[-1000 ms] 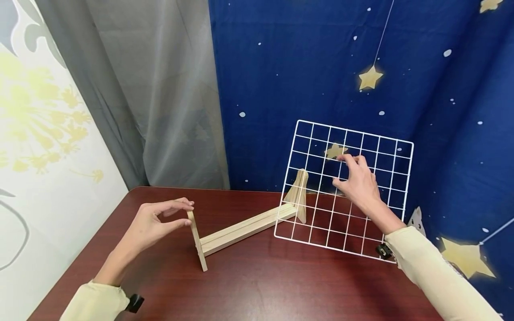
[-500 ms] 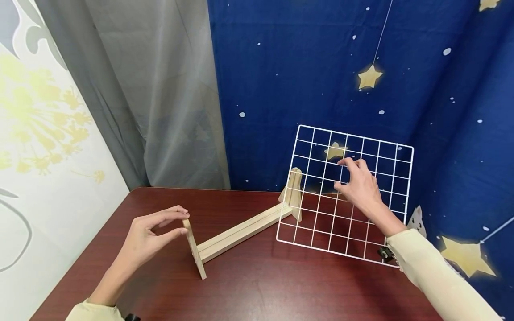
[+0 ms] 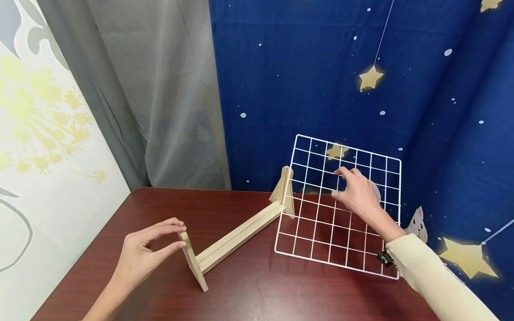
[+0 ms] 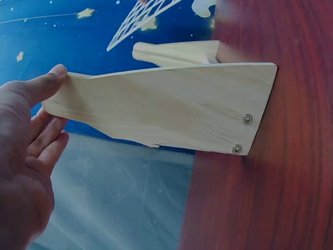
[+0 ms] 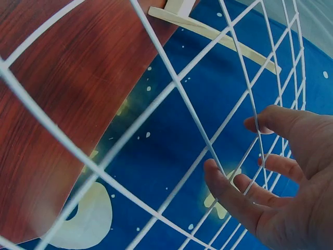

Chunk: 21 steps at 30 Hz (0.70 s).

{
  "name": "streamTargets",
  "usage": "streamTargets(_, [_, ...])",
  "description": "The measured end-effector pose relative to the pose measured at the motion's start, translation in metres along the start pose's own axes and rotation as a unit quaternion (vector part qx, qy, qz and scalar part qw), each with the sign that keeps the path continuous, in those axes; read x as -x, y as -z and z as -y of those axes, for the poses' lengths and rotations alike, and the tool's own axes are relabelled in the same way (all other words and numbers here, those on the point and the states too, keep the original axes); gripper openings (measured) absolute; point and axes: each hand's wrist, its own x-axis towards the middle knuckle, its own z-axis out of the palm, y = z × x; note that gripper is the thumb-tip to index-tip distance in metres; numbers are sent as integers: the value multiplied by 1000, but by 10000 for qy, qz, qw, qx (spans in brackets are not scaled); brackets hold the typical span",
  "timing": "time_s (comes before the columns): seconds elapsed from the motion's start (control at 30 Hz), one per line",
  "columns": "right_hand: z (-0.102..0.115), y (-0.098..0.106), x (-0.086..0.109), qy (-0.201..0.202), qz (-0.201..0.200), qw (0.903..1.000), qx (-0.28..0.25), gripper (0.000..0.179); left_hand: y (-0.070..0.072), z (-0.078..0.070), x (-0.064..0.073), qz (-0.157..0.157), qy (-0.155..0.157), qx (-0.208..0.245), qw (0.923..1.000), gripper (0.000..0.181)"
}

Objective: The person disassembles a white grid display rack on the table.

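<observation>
A pale wooden stand rests on the table, its long grooved bar (image 3: 237,238) joining two upright end panels. My left hand (image 3: 140,254) pinches the top of the near end panel (image 3: 193,265) between thumb and fingers. Two round metal screws (image 4: 247,119) show low on that panel's outer face in the left wrist view. The far end panel (image 3: 281,189) stands behind the left edge of a white wire grid panel (image 3: 311,258). My right hand (image 3: 359,194) holds this grid raised and tilted, fingers and thumb hooked on its wires (image 5: 176,79).
A dark red-brown table (image 3: 257,294) lies beneath, its back edge against a grey curtain (image 3: 180,111) and a blue star-patterned curtain (image 3: 261,89). A white patterned wall (image 3: 52,214) borders the left side.
My left hand has drawn the near end of the stand toward me and left, and the far end has shifted left. The grid in my right hand has come lower.
</observation>
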Motion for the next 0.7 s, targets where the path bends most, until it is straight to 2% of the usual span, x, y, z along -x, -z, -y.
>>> streamTargets(0.17, [0, -3, 1, 67, 108, 9999, -49, 56, -7, -10, 6, -328, -480, -218, 9981, 51])
streamTargets(0.37, [4, -9, 2, -85, 394, 9991, -105, 57, -13, -27, 13, -666, -496, -559, 9950, 51])
streamTargets(0.5, [4, -13, 1, -151, 526, 9985, -39, 58, -20, -42, 17, -861, -528, -528, 9935, 50])
streamTargets(0.7, [3, -17, -1, -142, 647, 9978, -18, 57, -31, -56, 20, -948, -728, -421, 9919, 46])
